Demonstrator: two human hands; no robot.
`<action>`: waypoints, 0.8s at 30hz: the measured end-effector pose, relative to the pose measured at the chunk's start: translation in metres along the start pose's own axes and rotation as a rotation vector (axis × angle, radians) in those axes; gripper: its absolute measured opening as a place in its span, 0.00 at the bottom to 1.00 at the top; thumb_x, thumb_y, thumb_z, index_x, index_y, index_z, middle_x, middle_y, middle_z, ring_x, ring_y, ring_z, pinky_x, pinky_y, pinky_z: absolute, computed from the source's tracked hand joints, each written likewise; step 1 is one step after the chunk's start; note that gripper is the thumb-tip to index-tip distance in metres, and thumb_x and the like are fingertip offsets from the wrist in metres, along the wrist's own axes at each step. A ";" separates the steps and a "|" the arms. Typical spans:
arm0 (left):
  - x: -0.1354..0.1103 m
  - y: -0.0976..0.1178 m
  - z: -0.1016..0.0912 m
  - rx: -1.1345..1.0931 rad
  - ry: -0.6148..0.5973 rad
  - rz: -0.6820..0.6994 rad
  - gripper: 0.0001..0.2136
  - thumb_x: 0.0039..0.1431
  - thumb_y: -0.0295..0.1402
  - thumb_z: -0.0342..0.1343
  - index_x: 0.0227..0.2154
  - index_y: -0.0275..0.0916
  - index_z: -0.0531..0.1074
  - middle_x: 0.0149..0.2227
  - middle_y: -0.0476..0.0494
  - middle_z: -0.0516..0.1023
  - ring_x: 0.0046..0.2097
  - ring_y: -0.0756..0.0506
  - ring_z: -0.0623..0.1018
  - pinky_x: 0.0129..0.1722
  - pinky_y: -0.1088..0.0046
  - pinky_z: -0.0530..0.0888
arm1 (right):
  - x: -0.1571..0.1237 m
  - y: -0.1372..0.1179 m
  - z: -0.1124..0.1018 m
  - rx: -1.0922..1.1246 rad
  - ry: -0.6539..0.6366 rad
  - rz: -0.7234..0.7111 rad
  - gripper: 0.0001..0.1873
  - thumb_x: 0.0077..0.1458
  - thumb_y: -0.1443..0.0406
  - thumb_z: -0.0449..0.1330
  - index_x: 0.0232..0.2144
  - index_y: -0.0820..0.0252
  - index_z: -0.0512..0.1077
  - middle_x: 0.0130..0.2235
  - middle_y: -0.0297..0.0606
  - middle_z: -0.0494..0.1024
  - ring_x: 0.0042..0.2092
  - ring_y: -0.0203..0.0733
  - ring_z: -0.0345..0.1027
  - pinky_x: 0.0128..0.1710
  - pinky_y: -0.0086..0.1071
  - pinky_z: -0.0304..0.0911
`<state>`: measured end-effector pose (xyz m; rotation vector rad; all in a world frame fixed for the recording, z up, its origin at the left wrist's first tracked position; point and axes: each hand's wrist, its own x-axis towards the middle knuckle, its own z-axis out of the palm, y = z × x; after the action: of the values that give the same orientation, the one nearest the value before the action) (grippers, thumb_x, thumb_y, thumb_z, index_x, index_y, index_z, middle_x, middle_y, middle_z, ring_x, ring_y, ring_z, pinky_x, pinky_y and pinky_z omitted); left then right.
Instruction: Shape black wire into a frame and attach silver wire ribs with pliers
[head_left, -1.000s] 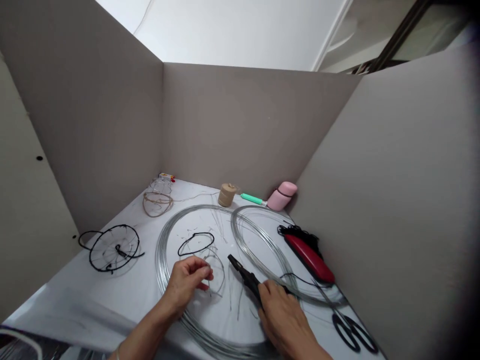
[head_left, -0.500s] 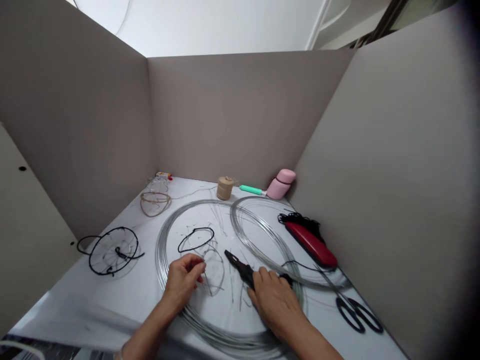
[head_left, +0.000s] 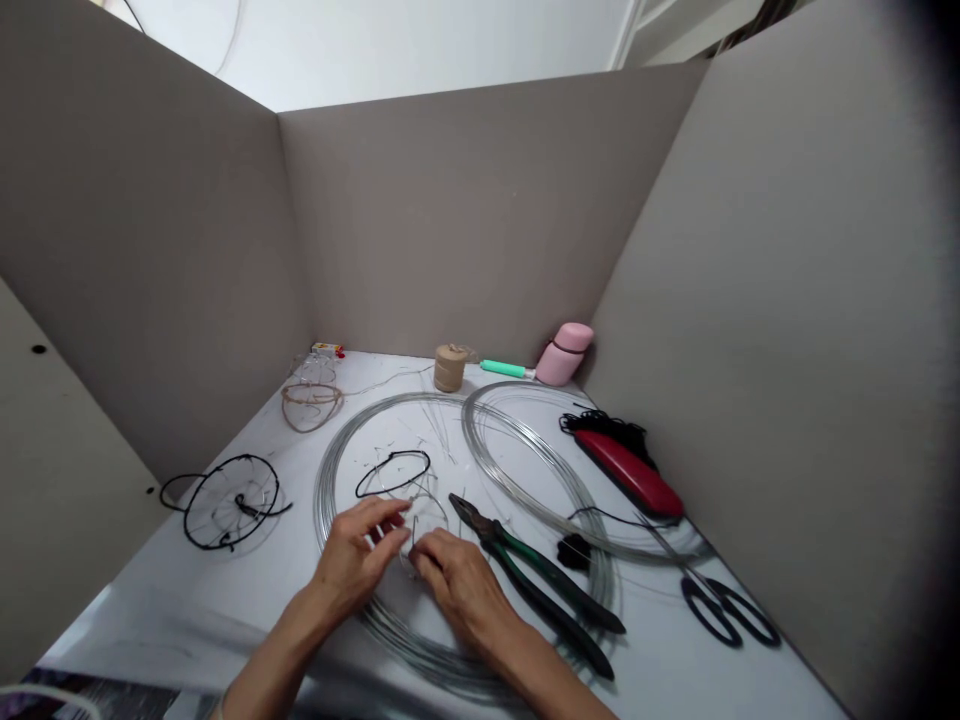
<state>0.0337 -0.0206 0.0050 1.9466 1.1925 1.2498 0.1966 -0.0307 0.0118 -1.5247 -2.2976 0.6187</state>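
Observation:
My left hand (head_left: 352, 556) and my right hand (head_left: 459, 584) meet low in the middle, with their fingers pinching a small frame of thin silver wire (head_left: 429, 515). The frame is partly hidden by my fingers. It lies inside a large coil of galvanized wire (head_left: 324, 512). Just right of my right hand rest green-handled pliers (head_left: 534, 580), not touching it. A black wire ring (head_left: 392, 474) sits above my hands, apart from them.
A second wire coil (head_left: 517, 462) overlaps the first. Black-handled scissors (head_left: 727, 612), a red case (head_left: 630, 475), a twine spool (head_left: 450, 368), a pink bottle (head_left: 564, 354), a black wire frame (head_left: 229, 505) and a twine-wrapped form (head_left: 311, 407) share the white table (head_left: 187, 620), which grey board walls (head_left: 450, 220) surround.
My right hand has let go of the pliers, which now lie flat on the table, and has moved left to the thin wire frame. The view has tilted slightly downward.

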 end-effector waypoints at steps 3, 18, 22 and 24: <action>0.004 -0.020 -0.020 0.333 0.133 0.138 0.18 0.51 0.26 0.54 0.48 0.40 0.69 0.44 0.39 0.72 0.45 0.41 0.71 0.43 0.62 0.71 | 0.000 0.001 0.000 -0.016 -0.010 0.028 0.12 0.57 0.67 0.49 0.27 0.60 0.71 0.29 0.36 0.75 0.32 0.36 0.67 0.31 0.25 0.55; 0.014 0.010 0.021 0.355 0.126 0.564 0.07 0.60 0.27 0.49 0.35 0.38 0.71 0.27 0.46 0.75 0.31 0.48 0.73 0.37 0.68 0.70 | 0.005 0.004 0.001 -0.080 0.050 0.121 0.13 0.57 0.66 0.48 0.32 0.60 0.73 0.33 0.43 0.80 0.35 0.44 0.73 0.28 0.28 0.53; 0.010 0.010 0.030 0.440 0.215 0.551 0.06 0.58 0.29 0.52 0.36 0.43 0.74 0.28 0.47 0.72 0.33 0.47 0.71 0.42 0.59 0.66 | -0.001 0.009 0.004 -0.027 0.122 0.076 0.14 0.56 0.68 0.47 0.31 0.61 0.73 0.32 0.44 0.80 0.34 0.44 0.74 0.29 0.29 0.57; 0.010 0.009 0.031 0.426 0.173 0.566 0.10 0.58 0.28 0.51 0.41 0.44 0.73 0.31 0.45 0.72 0.34 0.46 0.70 0.39 0.61 0.67 | -0.003 0.013 0.006 0.003 0.166 0.045 0.13 0.55 0.70 0.48 0.33 0.61 0.73 0.33 0.43 0.80 0.34 0.42 0.74 0.30 0.28 0.59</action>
<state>0.0670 -0.0149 0.0035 2.6656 1.0901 1.5602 0.2049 -0.0306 -0.0002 -1.5674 -2.1433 0.4867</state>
